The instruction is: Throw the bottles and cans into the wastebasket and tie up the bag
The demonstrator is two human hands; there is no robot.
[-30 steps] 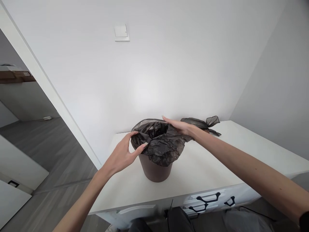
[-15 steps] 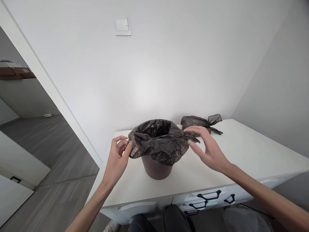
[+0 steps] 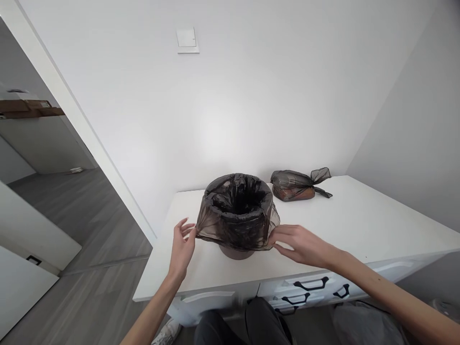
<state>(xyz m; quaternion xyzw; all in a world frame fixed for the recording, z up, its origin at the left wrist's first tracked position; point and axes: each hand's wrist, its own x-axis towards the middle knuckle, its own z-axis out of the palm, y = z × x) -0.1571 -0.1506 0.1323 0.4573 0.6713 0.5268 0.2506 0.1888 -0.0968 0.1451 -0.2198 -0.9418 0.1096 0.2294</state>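
The bin bag (image 3: 240, 232), thin and dark, lines the brown bin (image 3: 237, 254) on the white surface (image 3: 204, 278), its mouth open and its edge hanging down outside. The left hand (image 3: 184, 242) pinches a stretched part of that edge, and the right hand (image 3: 296, 244) grips the opposite side. A knotted bag (image 3: 293, 184) lies behind and to the right, near the wall (image 3: 223, 105).
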